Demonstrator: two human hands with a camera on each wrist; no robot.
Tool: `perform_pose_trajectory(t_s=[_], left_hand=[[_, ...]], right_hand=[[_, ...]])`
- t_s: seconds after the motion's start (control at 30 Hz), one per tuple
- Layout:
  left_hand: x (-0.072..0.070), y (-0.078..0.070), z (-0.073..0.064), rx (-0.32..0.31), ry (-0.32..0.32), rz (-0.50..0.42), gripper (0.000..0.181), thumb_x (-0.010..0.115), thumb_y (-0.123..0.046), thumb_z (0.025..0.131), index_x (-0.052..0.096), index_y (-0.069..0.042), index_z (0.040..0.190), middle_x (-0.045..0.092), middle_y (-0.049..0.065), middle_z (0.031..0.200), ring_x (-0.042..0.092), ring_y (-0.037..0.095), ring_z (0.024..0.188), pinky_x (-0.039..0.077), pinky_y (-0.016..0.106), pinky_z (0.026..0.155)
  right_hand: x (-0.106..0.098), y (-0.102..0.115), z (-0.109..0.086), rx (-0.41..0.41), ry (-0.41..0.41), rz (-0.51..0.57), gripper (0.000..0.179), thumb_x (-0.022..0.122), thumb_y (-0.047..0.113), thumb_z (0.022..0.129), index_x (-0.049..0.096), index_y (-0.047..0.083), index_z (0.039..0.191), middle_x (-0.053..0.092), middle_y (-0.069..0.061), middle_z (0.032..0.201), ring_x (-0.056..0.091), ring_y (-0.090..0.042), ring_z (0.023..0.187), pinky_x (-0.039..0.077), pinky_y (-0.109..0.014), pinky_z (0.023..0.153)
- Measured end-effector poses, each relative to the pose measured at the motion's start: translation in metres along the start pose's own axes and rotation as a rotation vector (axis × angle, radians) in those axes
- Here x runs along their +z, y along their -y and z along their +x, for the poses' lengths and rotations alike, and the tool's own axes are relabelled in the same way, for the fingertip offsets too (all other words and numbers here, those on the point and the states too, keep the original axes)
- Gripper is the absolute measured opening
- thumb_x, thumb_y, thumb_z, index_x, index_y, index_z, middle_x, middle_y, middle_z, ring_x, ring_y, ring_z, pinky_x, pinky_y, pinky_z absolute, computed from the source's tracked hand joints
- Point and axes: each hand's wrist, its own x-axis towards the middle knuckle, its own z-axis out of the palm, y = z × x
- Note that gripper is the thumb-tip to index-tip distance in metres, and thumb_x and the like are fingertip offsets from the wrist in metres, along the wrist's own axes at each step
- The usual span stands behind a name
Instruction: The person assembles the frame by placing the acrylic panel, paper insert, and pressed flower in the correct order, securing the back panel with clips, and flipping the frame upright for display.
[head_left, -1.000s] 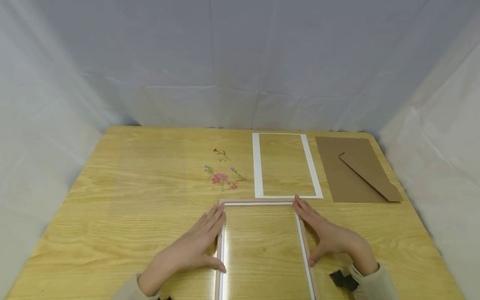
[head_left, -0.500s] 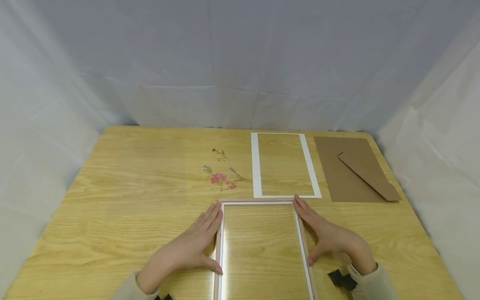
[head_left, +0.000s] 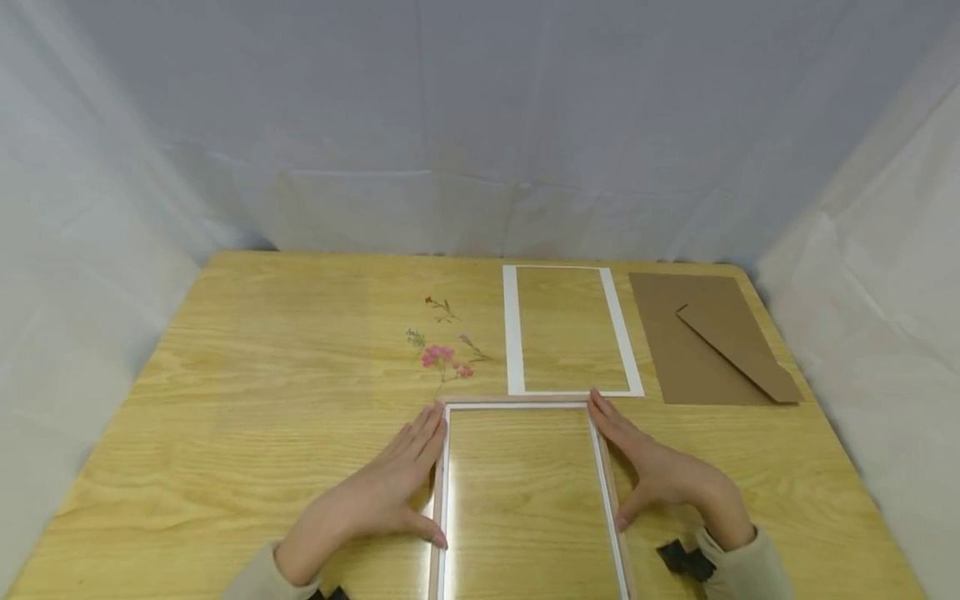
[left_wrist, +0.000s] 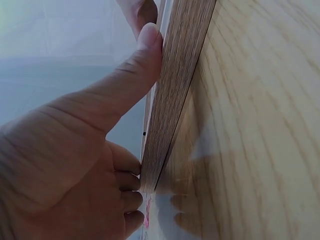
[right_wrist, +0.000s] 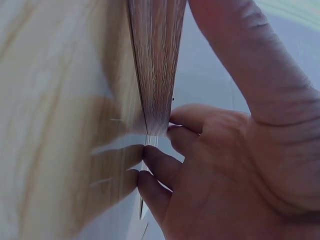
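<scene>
A rectangular picture frame (head_left: 517, 402) with wooden edges and a white inner border lies on the table in front of me. My left hand (head_left: 382, 483) rests along its left side, fingers extended to the far left corner and thumb at the nearer edge. On the opposite side, my right hand (head_left: 660, 471) touches the frame with its fingertips at the far right corner and its thumb lower down. Both wrist views show the frame's wooden side (left_wrist: 175, 75) upright on the tabletop, fingers against it. The frame's near end is out of view.
Beyond the frame lie pressed flowers (head_left: 437, 357) and a white mat board (head_left: 513, 333) with a cut-out window. A brown backing board (head_left: 697, 367) with a stand leg is at the right. One faint clear sheet (head_left: 300, 350) lies at the left.
</scene>
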Motion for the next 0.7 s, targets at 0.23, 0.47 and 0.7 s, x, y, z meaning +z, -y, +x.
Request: perform_pose_trajectory(t_s=[0.23, 0.47, 0.7], left_hand=[[-0.0008, 0.0009, 0.0012, -0.001, 0.011, -0.006, 0.135, 0.074, -0.067, 0.067, 0.001, 0.007, 0.154, -0.013, 0.023, 0.161, -0.006, 0.039, 0.149, 0.006, 0.051, 0.119], [-0.0002, 0.0018, 0.002, -0.001, 0.012, -0.01, 0.136, 0.073, -0.068, 0.066, 0.0, 0.006, 0.154, -0.013, 0.023, 0.161, -0.007, 0.038, 0.149, 0.006, 0.051, 0.119], [-0.0002, 0.0012, 0.0023, -0.006, 0.014, -0.019, 0.136, 0.073, -0.069, 0.066, 0.001, 0.006, 0.154, -0.013, 0.022, 0.162, -0.006, 0.038, 0.149, 0.006, 0.051, 0.119]], right_hand=[[-0.0008, -0.0001, -0.0002, 0.009, 0.005, 0.004, 0.143, 0.092, 0.034, 0.06, -0.009, 0.01, 0.158, -0.025, -0.007, 0.162, -0.016, -0.037, 0.147, 0.01, -0.066, 0.113], [-0.0019, 0.0006, -0.0004, 0.007, -0.005, -0.025, 0.142, 0.092, 0.035, 0.06, -0.007, 0.009, 0.158, -0.022, -0.009, 0.163, -0.012, -0.039, 0.148, 0.012, -0.066, 0.113], [-0.0029, 0.0004, -0.0005, 0.004, -0.01, -0.023, 0.142, 0.092, 0.035, 0.06, -0.006, 0.01, 0.159, -0.021, -0.009, 0.163, -0.01, -0.04, 0.148, 0.012, -0.069, 0.112]])
